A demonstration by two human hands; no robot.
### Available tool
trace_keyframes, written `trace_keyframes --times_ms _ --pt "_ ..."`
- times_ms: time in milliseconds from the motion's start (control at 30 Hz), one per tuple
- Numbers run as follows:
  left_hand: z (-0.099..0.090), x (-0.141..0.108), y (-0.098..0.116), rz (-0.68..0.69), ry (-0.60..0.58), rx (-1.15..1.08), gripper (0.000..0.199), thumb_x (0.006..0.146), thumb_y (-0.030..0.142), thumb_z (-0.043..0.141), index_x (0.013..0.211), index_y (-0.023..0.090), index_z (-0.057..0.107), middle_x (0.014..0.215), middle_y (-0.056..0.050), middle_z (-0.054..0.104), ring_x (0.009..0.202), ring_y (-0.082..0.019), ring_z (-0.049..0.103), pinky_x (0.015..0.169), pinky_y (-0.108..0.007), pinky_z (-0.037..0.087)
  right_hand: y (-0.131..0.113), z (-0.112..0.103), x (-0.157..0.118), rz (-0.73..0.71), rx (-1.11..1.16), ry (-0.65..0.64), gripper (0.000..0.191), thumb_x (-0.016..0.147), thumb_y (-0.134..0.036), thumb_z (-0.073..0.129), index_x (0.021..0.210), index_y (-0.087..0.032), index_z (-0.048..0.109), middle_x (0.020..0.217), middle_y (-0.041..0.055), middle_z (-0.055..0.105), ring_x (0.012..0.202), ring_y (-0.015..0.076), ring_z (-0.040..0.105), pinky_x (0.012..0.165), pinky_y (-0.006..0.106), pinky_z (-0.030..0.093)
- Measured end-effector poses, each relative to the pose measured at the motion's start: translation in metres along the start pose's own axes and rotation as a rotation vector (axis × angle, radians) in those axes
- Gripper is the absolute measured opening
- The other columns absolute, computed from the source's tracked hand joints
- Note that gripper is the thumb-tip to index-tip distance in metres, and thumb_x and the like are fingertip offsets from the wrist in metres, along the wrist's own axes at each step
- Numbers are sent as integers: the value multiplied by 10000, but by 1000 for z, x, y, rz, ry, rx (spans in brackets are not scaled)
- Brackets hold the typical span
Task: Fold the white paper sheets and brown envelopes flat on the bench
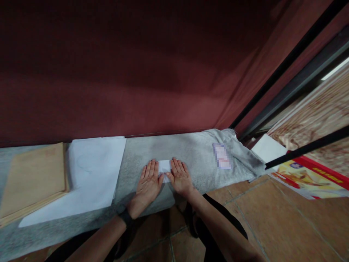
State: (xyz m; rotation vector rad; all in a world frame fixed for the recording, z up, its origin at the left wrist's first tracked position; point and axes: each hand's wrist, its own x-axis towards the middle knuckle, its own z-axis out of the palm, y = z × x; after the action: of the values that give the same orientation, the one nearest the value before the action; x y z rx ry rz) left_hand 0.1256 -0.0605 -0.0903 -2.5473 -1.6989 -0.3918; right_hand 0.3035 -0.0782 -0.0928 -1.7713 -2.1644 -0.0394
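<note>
A small white piece of paper (pixel 164 166) lies on the grey cloth-covered surface (pixel 147 145), between my two hands. My left hand (pixel 148 182) rests flat on the paper's left side, fingers stretched out and pointing away from me. On its right side lies my right hand (pixel 181 176), also flat with fingers extended. Both thumbs come close together over the near part of the paper. The paper's outer ends are hidden under my hands.
Large white sheets (pixel 94 167) and a stack of brown envelopes (pixel 36 174) lie at the left. A pixelated slip (pixel 222 155) is to the right. Beyond stand a red wall (pixel 163 91) and black bars; a colourful box (pixel 313 174) sits at the far right.
</note>
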Motion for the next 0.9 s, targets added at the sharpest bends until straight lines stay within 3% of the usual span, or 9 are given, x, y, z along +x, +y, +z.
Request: trace_keyframes --times_ms 200,433,667,767,900 --pt "0 -3 -10 -64 -7 -2 723 991 497 303 1522 9 363 1587 -216 380 1502 -304 321 1236 -483 257 14 -7 -2 73 -36 -45 603 1063 -432 378 1553 -80 360 1611 129 342 1474 292 365 1220 463 267" --pt "-5 -3 -13 -75 42 6 701 999 460 284 1497 -22 389 1568 -248 392 1489 -348 337 1217 -552 271 19 -14 -4 121 -9 -38 569 1055 -340 386 1555 -72 350 1597 160 364 1483 293 351 1210 483 284" --pt "-1 -8 11 209 101 -91 610 969 234 296 1552 56 313 1596 -172 392 1512 -253 304 1230 -470 301 -7 -10 -19 -130 98 26 526 1070 -345 352 1538 -108 391 1571 117 430 1477 220 370 1222 431 296" --pt "6 -13 11 217 99 -91 604 969 236 302 1540 43 334 1586 -186 402 1508 -257 313 1225 -459 312 -7 -8 -23 -125 71 56 533 1063 -370 398 1524 -103 414 1551 132 456 1463 227 394 1222 432 297" --pt "8 -14 2 160 93 -87 626 997 361 319 1533 39 350 1582 -203 400 1508 -285 308 1219 -478 314 2 -9 -23 -92 36 44 564 1055 -409 425 1525 -97 410 1564 134 434 1456 243 404 1228 433 280"
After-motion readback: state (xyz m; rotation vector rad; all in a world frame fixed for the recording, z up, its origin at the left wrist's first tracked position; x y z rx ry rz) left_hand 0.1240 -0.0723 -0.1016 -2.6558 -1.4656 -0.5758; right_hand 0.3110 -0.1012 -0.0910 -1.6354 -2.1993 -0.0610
